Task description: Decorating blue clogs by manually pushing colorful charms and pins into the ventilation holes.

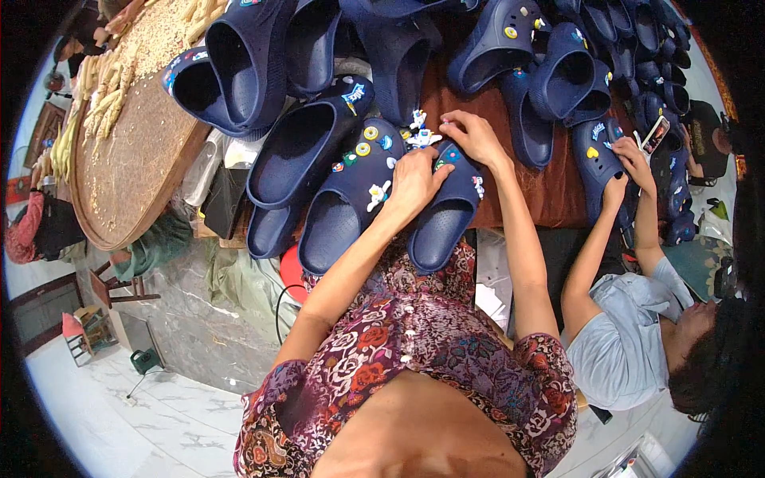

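Note:
Two navy blue foam clogs lie side by side before me, the left clog [339, 199] dotted with colourful shoe charms. My left hand [416, 182] is closed over the upper of the right clog [443, 227], its thumb lying across the top. Just beyond those fingers, small white figure charms [422, 137] cluster around the toe. At the toe's far right side is my right hand [476, 139], fingers bent and tips drawn together; whatever they pinch is hidden or too small to name. Another white charm [378, 194] sits on the left clog's side.
More navy clogs [253, 64] are piled along the far side of the brown-covered table [510, 191]. A round tray [131, 191] of corn stands at the left. On the right, a co-worker in a light blue top [621, 334] handles another decorated clog [594, 163].

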A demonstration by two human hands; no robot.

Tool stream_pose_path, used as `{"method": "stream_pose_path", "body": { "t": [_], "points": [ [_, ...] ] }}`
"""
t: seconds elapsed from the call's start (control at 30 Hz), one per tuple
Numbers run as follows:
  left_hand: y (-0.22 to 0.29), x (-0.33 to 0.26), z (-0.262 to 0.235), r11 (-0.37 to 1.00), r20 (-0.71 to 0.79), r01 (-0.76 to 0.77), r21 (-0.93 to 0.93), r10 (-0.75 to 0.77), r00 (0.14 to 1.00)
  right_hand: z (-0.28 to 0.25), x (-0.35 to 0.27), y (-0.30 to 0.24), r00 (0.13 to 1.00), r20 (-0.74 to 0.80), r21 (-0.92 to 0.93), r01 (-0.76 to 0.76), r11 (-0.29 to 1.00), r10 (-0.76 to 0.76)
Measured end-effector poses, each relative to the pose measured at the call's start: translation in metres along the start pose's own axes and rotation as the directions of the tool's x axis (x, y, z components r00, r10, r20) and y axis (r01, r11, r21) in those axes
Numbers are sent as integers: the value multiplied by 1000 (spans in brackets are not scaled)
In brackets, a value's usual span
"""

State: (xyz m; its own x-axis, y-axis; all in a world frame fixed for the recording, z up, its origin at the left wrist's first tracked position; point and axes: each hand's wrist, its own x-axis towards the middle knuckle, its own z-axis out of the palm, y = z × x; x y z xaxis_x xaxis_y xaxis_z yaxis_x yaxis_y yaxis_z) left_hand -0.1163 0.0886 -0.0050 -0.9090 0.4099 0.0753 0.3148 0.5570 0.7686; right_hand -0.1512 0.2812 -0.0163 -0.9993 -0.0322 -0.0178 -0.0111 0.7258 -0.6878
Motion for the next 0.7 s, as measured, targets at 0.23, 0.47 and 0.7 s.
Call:
{"method": "stream_pose_path", "body": {
  "t": [0.23,0.47,0.7],
  "points": [
    [-3,-3,17,973,-41,-86,216,97,994,-10,-26,11,970,-224,174,-54,983,93],
    [-2,-3,17,965,-48,-103,239,118,992,7,-67,29,948,-266,277,-97,956,173],
    [-1,-3,18,964,-50,-94,248,110,993,21,-72,28,900,-388,259,-100,961,199]
  ]
}}
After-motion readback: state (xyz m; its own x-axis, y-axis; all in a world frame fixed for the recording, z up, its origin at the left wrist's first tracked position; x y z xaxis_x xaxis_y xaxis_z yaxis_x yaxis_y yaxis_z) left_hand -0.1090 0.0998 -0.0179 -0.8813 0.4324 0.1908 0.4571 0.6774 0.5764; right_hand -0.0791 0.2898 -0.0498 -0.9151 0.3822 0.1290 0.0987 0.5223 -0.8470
